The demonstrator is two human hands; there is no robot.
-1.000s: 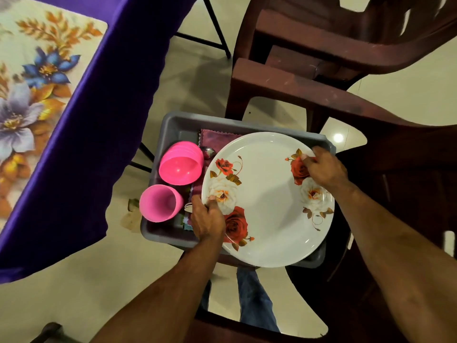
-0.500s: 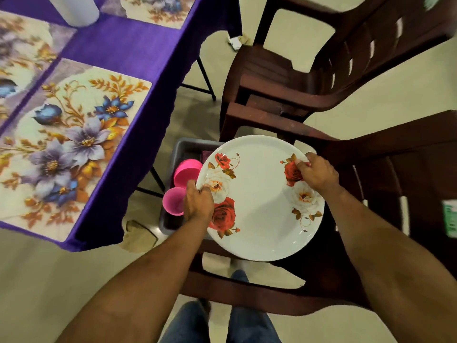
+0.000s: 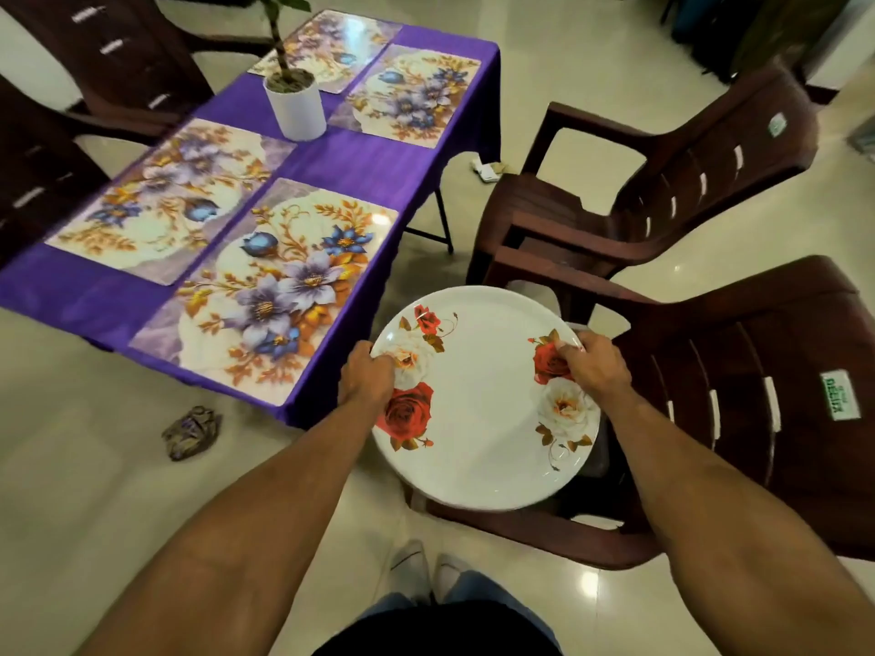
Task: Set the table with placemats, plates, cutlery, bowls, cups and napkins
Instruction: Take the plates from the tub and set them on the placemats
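Beside table (image 3: 360, 172) (purple-clothed), both hands hold plate (image 3: 483, 400).

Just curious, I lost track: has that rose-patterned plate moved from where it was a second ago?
Yes. The plate, gripped by the left hand and right hand, was over the grey tub beside the chair; now it is lifted clear, hiding the tub, near the table.

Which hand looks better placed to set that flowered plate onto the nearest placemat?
Probably the left hand. It grips the plate on the rim facing the nearest placemat; the right hand holds the far rim, beside the chair.
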